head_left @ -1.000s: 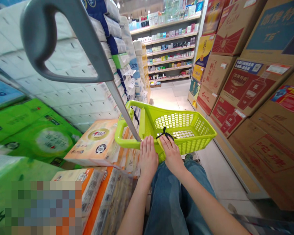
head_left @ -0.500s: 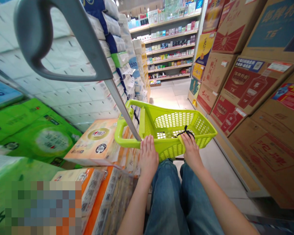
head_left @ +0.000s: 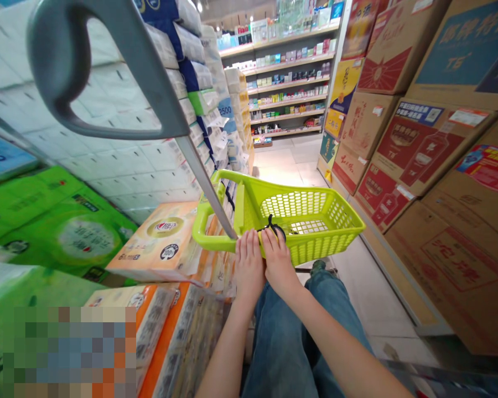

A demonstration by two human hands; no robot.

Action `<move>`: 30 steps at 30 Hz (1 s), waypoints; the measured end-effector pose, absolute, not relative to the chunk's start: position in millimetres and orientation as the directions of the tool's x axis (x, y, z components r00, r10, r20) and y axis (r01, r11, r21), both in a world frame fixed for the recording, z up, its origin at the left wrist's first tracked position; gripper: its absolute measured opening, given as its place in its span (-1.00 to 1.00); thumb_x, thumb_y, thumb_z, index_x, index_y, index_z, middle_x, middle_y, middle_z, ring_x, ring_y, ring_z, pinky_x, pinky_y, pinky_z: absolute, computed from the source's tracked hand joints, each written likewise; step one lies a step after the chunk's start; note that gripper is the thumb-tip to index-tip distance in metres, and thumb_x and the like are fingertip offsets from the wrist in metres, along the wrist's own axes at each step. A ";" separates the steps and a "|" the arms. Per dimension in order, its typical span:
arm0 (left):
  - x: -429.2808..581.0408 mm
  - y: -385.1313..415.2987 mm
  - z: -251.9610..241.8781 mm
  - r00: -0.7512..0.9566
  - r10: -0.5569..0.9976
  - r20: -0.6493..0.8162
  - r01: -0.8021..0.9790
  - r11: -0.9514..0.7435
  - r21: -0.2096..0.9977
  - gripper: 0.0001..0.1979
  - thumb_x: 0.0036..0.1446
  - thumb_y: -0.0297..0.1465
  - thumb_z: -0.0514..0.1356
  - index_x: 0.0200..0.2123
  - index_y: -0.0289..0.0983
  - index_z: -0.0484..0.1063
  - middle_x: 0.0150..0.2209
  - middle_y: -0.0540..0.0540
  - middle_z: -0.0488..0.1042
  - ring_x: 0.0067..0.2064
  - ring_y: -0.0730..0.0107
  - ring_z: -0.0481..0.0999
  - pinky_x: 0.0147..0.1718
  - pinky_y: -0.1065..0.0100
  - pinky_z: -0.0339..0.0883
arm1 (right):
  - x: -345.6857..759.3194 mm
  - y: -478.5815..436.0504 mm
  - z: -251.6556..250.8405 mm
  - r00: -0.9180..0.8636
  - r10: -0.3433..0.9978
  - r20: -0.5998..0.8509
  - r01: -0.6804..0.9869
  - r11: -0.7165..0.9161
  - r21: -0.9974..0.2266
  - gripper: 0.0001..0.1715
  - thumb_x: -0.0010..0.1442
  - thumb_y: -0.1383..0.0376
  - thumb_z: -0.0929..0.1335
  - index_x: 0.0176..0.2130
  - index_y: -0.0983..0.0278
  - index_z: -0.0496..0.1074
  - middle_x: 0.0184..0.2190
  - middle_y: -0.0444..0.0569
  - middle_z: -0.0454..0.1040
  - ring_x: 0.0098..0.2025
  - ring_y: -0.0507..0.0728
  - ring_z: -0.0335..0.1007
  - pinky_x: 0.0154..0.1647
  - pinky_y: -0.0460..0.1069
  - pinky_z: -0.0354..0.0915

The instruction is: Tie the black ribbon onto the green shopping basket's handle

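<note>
A lime-green plastic shopping basket (head_left: 315, 221) rolls on the aisle floor ahead of my knees. Its grey pull handle (head_left: 108, 66) rises up and to the left, close to the camera. My left hand (head_left: 249, 265) lies on the basket's near rim with fingers stretched forward. My right hand (head_left: 278, 260) rests right beside it on the same rim, fingers curled over the edge at a black cord (head_left: 271, 228) tied there. The basket looks empty inside.
Stacked tissue and paper packs (head_left: 166, 237) line the left side. Brown and red cardboard cartons (head_left: 419, 149) are piled along the right. The tiled aisle (head_left: 290, 163) runs ahead to shelves of small goods (head_left: 290, 83). My jeans fill the bottom centre.
My right hand slid left along the rim with the black cord, from the right side back to beside my left hand. The left hand stayed put.
</note>
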State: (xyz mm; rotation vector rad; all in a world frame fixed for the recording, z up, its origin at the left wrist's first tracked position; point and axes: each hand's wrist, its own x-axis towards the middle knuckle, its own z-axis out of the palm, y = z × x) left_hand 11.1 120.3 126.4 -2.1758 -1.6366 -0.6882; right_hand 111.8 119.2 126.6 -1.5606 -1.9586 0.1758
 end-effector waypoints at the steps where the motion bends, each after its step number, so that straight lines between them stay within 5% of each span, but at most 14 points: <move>1: 11.4 120.2 126.7 0.219 0.797 0.563 0.959 -0.283 0.027 -0.41 0.19 -0.56 0.01 0.31 -0.41 0.14 0.29 -0.33 0.31 0.36 0.08 0.21 0.34 -0.04 0.10 | 115.3 119.1 124.1 -0.119 0.914 0.388 0.832 0.306 -0.463 -0.16 0.12 0.58 0.15 0.36 0.34 0.13 0.38 0.08 0.14 0.45 0.27 -0.18 0.31 0.23 0.15; 14: 9.3 117.2 129.1 0.243 0.822 0.515 0.951 -0.307 0.042 -0.25 0.06 -0.59 0.05 0.37 -0.45 0.03 0.35 -0.31 0.20 0.41 0.09 0.09 0.38 0.00 0.01 | 143.8 119.2 111.8 -0.149 0.906 0.397 0.828 0.334 -0.450 -0.07 0.07 0.61 0.14 0.39 0.30 0.06 0.40 0.06 0.10 0.45 0.22 -0.18 0.30 0.21 0.14; 30: 6.3 109.1 126.7 0.283 0.836 0.470 0.959 -0.264 -0.108 -0.21 0.14 -0.61 0.02 0.43 -0.46 -0.16 0.46 -0.21 -0.06 0.46 0.15 -0.08 0.39 0.06 0.01 | 234.8 131.4 71.9 0.068 0.914 0.399 0.933 0.084 -0.350 -0.05 0.02 0.60 0.15 0.37 0.24 0.12 0.36 0.04 0.18 0.42 0.28 -0.09 0.22 0.24 0.26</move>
